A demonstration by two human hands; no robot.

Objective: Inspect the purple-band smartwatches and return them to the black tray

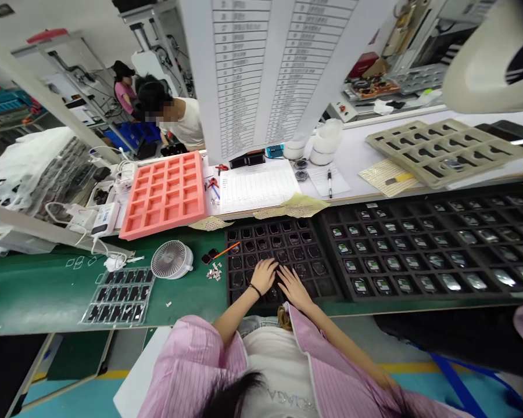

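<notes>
Both hands are over a black compartment tray [325, 288] holding rows of dark, rounded-square parts [275, 241] that look like watch cases. My left hand [262, 277], with a dark band at the wrist, has its fingers bent and close together above the tray's middle. Whatever lies under those fingertips is hidden. Close beside it, my right hand [295, 288] rests low over the tray with its fingers stretched out and slightly apart. An orange stick [227, 250] lies across the tray's left edge, near two small dark square parts [210, 256] and a scatter of small pale pieces [214, 271].
A white round fan [172, 259] and a clear tray of black pieces [118, 296] stand at left. More black trays [387, 244] with parts fill the right side. On the raised shelf are a pink tray [168, 191], paper sheets [259, 184] and beige trays [447, 150]. Two people sit beyond.
</notes>
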